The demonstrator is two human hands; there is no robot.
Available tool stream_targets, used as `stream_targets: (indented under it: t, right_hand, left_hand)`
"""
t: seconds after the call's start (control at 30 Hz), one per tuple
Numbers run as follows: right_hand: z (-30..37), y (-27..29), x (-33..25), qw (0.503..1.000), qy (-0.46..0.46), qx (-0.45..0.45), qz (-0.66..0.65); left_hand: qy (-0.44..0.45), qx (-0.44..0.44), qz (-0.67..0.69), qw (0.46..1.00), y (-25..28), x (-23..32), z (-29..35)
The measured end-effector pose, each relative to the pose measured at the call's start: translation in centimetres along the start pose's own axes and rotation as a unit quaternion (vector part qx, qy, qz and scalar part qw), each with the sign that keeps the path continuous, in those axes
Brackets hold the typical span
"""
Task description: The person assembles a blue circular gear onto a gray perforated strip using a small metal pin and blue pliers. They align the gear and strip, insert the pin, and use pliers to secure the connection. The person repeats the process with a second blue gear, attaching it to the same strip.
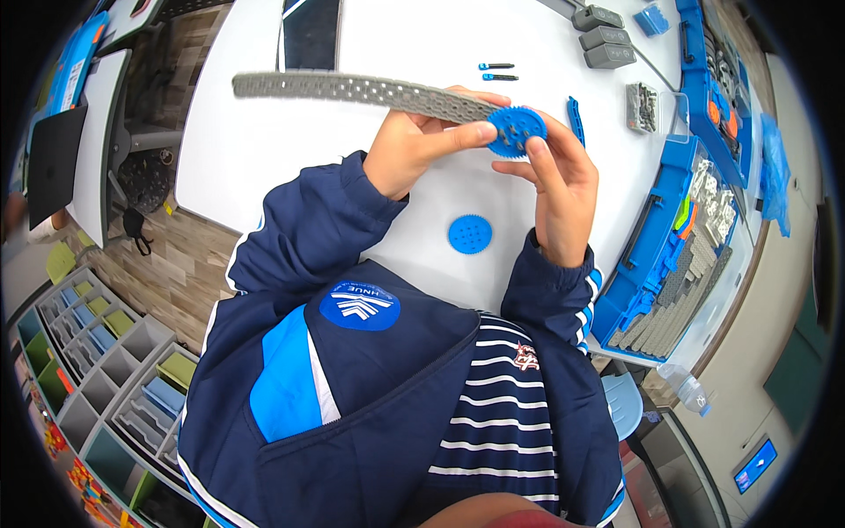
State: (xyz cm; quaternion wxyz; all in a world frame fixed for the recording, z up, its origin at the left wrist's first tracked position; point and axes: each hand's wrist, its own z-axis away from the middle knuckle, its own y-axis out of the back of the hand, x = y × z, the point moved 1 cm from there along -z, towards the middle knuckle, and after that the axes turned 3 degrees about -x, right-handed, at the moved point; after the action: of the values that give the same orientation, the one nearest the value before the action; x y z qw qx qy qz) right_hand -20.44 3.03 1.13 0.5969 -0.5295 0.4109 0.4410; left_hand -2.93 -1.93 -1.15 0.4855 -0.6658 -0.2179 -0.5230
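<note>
Above the white table, my left hand (pixel 407 139) grips a long grey perforated construction beam (pixel 339 89) near its right end. The beam stretches off to the left. At that end sits a blue toothed gear (pixel 516 132) with small dark pins in its face. My left thumb presses the gear's left edge. My right hand (pixel 561 172) pinches the gear's right side between thumb and fingers. Whether the pins join gear and beam I cannot tell. A second blue gear (pixel 470 234) lies flat on the table between my forearms.
A blue case (pixel 647 238) of grey beams and other parts stands at the right, beside another blue case (pixel 704 79). Nearby are a clear box of small grey parts (pixel 642 107), grey blocks (pixel 607 46), a curved blue piece (pixel 576 121) and two small black-and-blue pieces (pixel 498 77).
</note>
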Motion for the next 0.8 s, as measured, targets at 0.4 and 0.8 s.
stream_targets:
  t: [0.4,0.8]
  right_hand:
    - [2.3,-1.2,-3.6,0.964,0.196,-0.047,0.176]
    - [3.8,-1.7,-5.3,0.938,0.291,-0.057,0.179]
  left_hand:
    - [-0.271,-0.097,-0.221,0.932,-0.8,4.1,1.4]
    - [-0.381,-0.032,-0.153,0.911,-4.6,5.4,3.2]
